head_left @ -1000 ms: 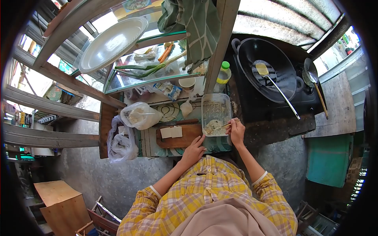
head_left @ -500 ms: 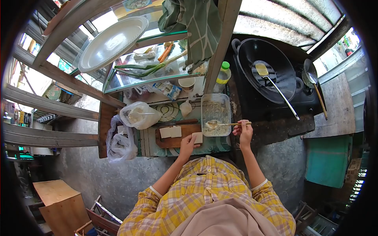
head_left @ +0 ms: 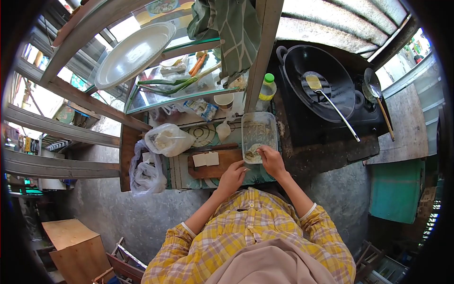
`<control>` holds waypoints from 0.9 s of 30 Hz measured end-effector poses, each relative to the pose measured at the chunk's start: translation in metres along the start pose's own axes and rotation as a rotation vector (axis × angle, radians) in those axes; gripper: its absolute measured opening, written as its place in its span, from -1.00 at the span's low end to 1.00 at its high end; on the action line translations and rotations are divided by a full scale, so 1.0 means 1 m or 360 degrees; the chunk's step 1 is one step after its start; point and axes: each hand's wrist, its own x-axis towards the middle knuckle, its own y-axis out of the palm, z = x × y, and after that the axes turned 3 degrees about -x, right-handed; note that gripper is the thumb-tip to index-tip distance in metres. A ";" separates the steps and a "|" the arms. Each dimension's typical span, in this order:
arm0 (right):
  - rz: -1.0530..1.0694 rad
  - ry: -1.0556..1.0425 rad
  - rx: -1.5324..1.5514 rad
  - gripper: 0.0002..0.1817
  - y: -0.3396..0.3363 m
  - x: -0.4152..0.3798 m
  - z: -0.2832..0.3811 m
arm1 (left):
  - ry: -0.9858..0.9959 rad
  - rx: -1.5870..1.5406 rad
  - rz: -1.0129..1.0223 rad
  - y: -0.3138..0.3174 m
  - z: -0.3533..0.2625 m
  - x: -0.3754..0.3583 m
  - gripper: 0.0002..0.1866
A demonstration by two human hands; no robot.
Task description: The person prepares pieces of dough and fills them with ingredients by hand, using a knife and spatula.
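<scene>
My left hand (head_left: 232,177) is closed on a pale square piece beside the front left corner of the clear plastic container (head_left: 259,124). Over that container's front right side, my right hand (head_left: 272,161) is closed by the paste (head_left: 253,152); most of the spoon is hidden, so its grip is hard to make out. Pale residue coats the container's inside. Left of it lies a wooden board (head_left: 227,158) with white square pieces (head_left: 206,159) on it and a knife (head_left: 213,147) along its back edge.
Plastic bags (head_left: 169,139) stand left of the board. A black wok (head_left: 318,71) with a ladle (head_left: 336,113) sits on the stove at the right. A green-capped bottle (head_left: 267,90) is behind the container. The glass case (head_left: 175,99) holds spring onions and carrots.
My left hand has lifted the square piece off the board and moved right. My right hand has moved left, from beyond the container's right side to over the paste.
</scene>
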 end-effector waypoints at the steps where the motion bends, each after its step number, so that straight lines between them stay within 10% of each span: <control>1: 0.0036 0.0017 -0.0012 -0.84 0.000 0.001 0.003 | 0.0014 0.0039 -0.0010 0.001 -0.002 -0.002 -0.78; 17: -0.0223 0.0307 0.0127 -0.72 -0.001 -0.015 0.011 | 0.0079 0.0076 0.0030 0.019 0.010 -0.012 -0.79; 27: -0.0870 0.1187 0.1014 -0.71 -0.017 -0.038 -0.037 | -0.0207 -0.0211 0.0000 0.011 0.014 -0.011 -0.77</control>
